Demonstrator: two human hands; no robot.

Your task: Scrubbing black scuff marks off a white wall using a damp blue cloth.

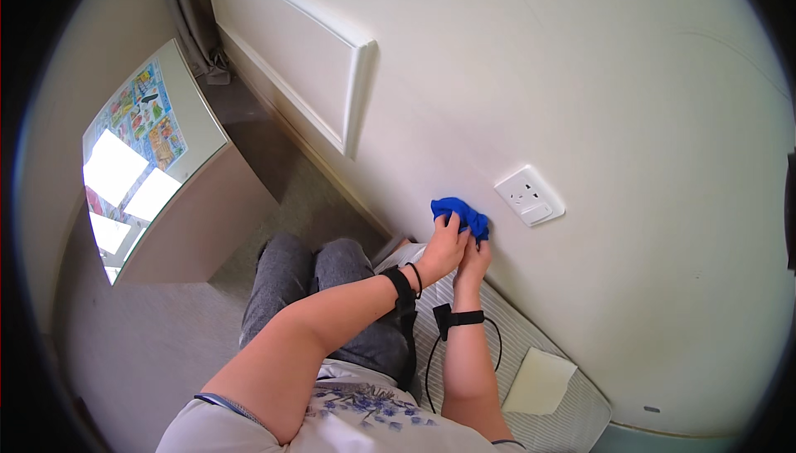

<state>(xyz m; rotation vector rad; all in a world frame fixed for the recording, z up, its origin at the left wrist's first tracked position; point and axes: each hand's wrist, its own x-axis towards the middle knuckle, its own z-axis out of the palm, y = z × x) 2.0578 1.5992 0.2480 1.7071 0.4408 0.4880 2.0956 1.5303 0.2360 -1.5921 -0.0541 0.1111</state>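
Both hands hold a bunched bright blue cloth close to the pale wall. My left hand has its fingers on the cloth's lower left part. Close beside it, my right hand grips the lower right end, and the fingers of the two hands meet there. Whether the cloth touches the wall is hard to tell. Just right of the cloth, a white wall socket with a switch is fixed to the wall.
Below my arms lies a striped mattress along the wall, with a pale yellow sheet on it. A glass-topped table with a colourful printed picture sheet stands left. A framed wall panel and grey curtain are beyond.
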